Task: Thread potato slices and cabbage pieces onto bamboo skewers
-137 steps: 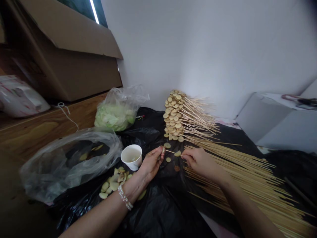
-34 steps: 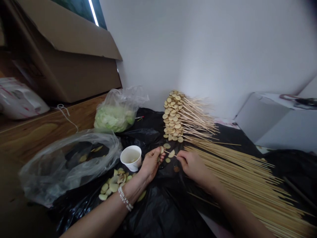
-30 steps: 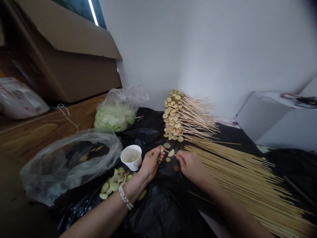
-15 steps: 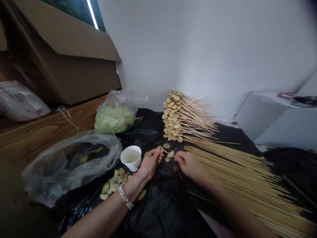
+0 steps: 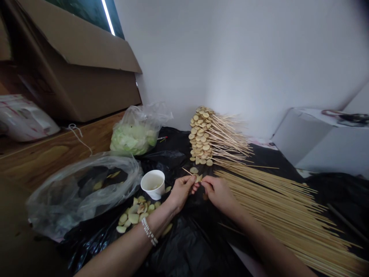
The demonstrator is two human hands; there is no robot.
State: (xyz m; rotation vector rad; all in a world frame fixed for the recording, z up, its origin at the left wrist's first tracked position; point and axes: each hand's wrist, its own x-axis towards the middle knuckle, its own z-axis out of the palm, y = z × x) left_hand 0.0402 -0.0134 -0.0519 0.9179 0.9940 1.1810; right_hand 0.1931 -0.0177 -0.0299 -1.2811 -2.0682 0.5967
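Note:
A thin wooden skewer (image 5: 187,171) sticks out up and left past the fingertips of my left hand (image 5: 183,192). That hand is closed on a pale potato slice (image 5: 198,178) on the skewer, right between the two hands. My right hand (image 5: 217,190) pinches the skewer on the other side; its grip is partly hidden by the fingers. One loose potato slice lies just beyond the fingertips. Left of my left wrist is a small pile of potato slices (image 5: 133,218). A white cup (image 5: 153,184) with pale contents stands beside that hand.
Filled skewers (image 5: 200,134) are stacked against the wall. Many bare skewers (image 5: 276,207) lie at the right on black plastic. To the left are an open clear bag (image 5: 83,200), a tied-looking bag of pale green leaves (image 5: 132,136) and a cardboard box (image 5: 95,84). A white box (image 5: 323,134) stands right.
My left hand has slid right along the skewer with the potato slice, close to my right hand. The skewer's tip now shows to the left of my left fingers.

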